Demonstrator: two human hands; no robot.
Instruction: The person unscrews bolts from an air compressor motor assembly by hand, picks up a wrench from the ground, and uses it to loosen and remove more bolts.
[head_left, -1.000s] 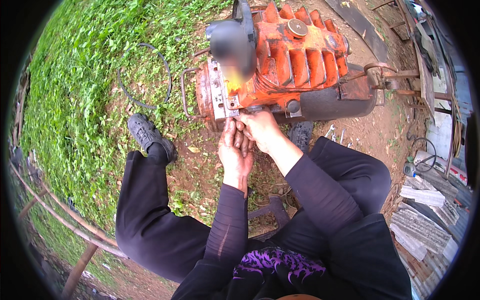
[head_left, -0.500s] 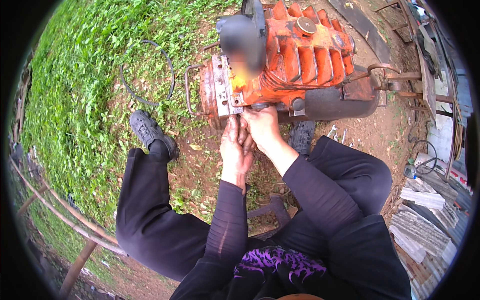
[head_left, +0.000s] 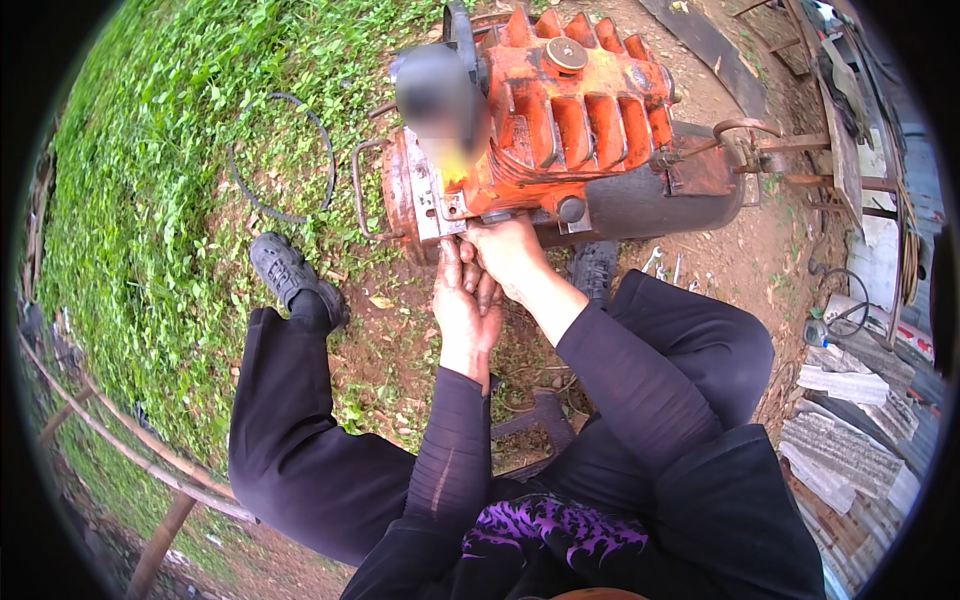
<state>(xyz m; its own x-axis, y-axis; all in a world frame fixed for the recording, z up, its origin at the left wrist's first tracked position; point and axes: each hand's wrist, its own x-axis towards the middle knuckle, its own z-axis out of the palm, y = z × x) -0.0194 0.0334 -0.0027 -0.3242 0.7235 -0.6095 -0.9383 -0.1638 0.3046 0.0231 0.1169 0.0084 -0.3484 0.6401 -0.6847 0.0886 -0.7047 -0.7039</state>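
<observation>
An orange, grease-stained compressor pump with cooling fins and a round brass cap sits on a dark horizontal tank. A steel mounting plate with holes runs along its left side. Just below that plate, my left hand has its greasy fingers bent upward, closed on something small and hidden. My right hand reaches in from the right, fingers curled at the bracket's underside beside the left fingertips; what it grips is hidden. A blurred patch covers part of the pump's left end.
A black belt lies on grass to the left, near a bamboo rail. Several wrenches lie on dirt right of my right foot. Corrugated sheets, a coiled hose and a rusty frame line the right side.
The view has shifted slightly, so the pump appears a little further left than half a second ago. Both my hands remain at the bracket's lower edge, with only slight finger movement.
</observation>
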